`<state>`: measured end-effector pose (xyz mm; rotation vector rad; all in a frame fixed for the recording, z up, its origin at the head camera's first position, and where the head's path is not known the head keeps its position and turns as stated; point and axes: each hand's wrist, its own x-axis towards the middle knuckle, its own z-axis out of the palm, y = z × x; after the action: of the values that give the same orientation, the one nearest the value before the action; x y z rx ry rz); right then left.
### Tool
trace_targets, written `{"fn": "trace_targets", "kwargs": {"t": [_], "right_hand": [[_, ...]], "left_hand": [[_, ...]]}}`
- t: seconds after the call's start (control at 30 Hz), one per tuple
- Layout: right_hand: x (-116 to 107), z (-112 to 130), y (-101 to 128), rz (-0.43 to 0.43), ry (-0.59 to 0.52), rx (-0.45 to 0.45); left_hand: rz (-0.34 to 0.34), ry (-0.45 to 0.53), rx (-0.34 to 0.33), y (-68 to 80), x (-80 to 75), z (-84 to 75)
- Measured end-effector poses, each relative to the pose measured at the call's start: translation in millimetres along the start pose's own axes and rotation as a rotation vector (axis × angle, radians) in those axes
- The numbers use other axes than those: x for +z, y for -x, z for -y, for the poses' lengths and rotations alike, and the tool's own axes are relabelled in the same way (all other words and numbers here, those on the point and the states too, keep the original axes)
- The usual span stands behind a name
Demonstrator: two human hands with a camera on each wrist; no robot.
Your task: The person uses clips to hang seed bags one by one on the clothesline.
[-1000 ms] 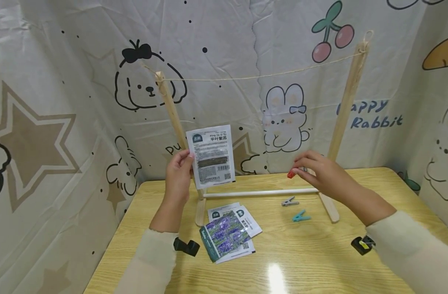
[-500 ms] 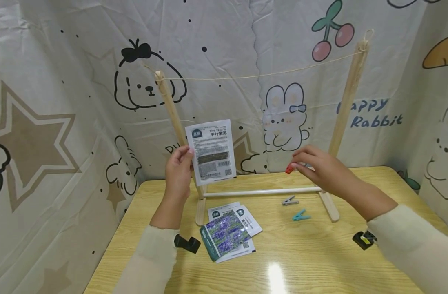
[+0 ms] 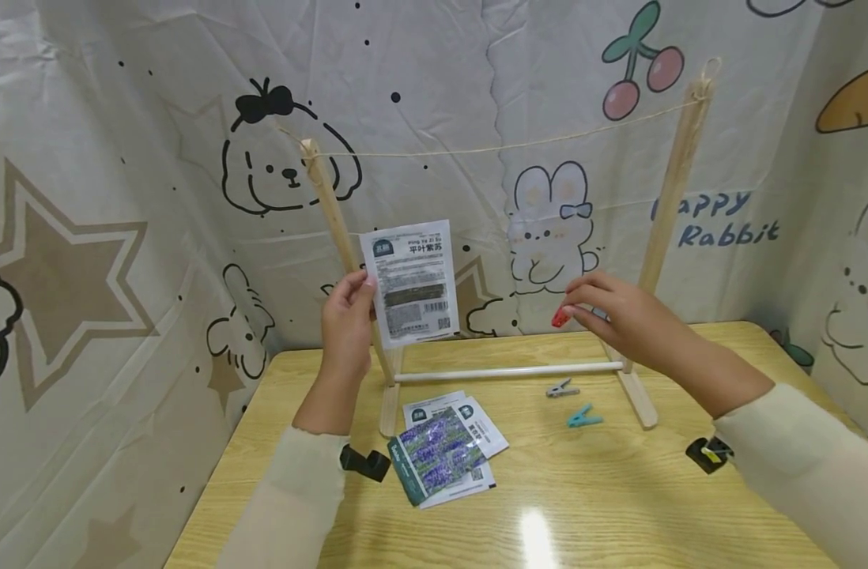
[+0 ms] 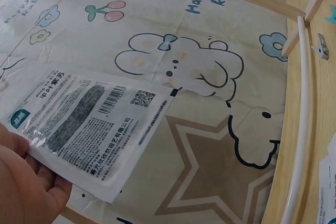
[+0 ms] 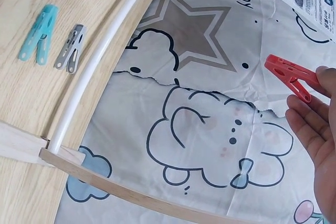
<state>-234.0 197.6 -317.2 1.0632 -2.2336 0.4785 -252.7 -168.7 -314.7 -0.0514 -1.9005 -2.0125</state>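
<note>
My left hand [image 3: 347, 320] pinches a white seed packet [image 3: 411, 284] by its left edge, thumb in front, printed back facing me. The packet is upright, lower than the string [image 3: 505, 148] stretched between two wooden posts. In the left wrist view the hand grips the corner end of the packet [image 4: 89, 129]. To the right, my right hand [image 3: 612, 312] holds a red clothespin [image 3: 560, 317] by its handle ends between thumb and fingers. The right wrist view shows the red clothespin [image 5: 291, 74] with its nose pointing away from the hand, toward the packet's side.
Several seed packets [image 3: 437, 454] lie overlapped on the wooden table [image 3: 583, 506], a purple-flower one on top. A grey clothespin [image 3: 562, 389] and a teal clothespin [image 3: 584, 416] lie near the white crossbar [image 3: 505, 372]. The left post [image 3: 330, 197] and right post [image 3: 679, 174] stand before a printed cloth.
My left hand has raised the packet a little. The right hand with the red clothespin has risen slightly and shifted a bit left. The things on the table have stayed put.
</note>
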Motion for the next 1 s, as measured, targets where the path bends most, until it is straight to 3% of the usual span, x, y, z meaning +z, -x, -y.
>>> {"fn": "trace_targets", "kwargs": {"t": [0.63,1.0], "right_hand": [[-11,-2,-11,-0.006,0.024,-0.033],[-15,1,-20,-0.017,0.008,-0.032]], "left_hand": [[-0.018,-0.003,0.044,-8.7,5.4,-9.1],[-0.04,0.001,0.06,-13.7,0.9,-16.8]]}}
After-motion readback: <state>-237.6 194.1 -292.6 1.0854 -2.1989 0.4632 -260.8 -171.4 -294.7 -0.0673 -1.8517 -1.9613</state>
